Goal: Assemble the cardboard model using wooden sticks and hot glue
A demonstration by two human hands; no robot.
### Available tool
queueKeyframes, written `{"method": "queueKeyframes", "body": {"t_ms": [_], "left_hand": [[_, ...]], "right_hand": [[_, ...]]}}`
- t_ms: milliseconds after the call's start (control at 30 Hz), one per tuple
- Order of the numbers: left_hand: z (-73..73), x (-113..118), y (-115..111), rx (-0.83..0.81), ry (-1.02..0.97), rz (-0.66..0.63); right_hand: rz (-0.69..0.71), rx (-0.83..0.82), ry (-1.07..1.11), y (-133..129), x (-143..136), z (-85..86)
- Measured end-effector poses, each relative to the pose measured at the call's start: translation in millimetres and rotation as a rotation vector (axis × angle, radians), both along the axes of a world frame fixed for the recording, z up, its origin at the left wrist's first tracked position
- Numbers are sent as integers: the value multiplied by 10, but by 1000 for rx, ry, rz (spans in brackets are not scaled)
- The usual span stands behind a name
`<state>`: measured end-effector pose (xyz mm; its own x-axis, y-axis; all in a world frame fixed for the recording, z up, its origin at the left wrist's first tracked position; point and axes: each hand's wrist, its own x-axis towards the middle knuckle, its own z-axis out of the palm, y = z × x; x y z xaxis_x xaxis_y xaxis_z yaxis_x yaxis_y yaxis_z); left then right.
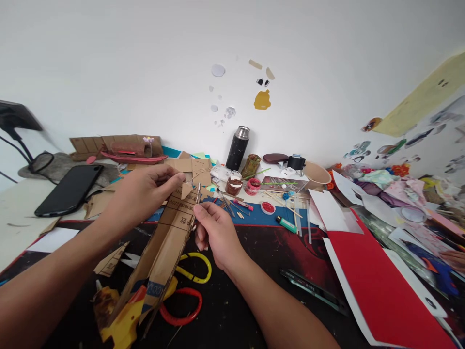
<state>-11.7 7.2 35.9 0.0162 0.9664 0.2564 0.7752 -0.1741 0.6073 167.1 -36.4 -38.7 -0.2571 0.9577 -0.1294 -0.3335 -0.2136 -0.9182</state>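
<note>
A long folded strip of brown cardboard (169, 247) with printed characters slants up from the near edge of the dark mat. My right hand (218, 230) pinches its right edge near the top, thumb in front. Above its far end, my left hand (154, 186) has thumb and fingers drawn together, with a small pointed piece of cardboard (187, 190) at their tips. Under the strip lie scissors (194, 269) with one yellow and one red handle loop, blades partly covered. A yellow glue gun (125, 322) lies by the strip's near end.
A black phone (69, 191) lies left. A black thermos (238, 148), paint jars (234, 183) and a model boat (132, 155) stand along the wall. A green lighter (286, 224), a utility knife (314, 291) and red card (392, 291) lie right.
</note>
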Motion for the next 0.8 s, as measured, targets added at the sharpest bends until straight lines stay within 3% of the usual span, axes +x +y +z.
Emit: {"method": "queueKeyframes", "body": {"t_ms": [367, 667, 800], "left_hand": [[-41, -5, 12, 27, -55, 27], [-28, -79, 62, -27, -359, -66], [15, -113, 63, -58, -323, -97]], "right_hand": [[22, 4, 4, -12, -10, -12], [7, 4, -12, -4, 1, 8], [7, 5, -11, -7, -6, 8]]}}
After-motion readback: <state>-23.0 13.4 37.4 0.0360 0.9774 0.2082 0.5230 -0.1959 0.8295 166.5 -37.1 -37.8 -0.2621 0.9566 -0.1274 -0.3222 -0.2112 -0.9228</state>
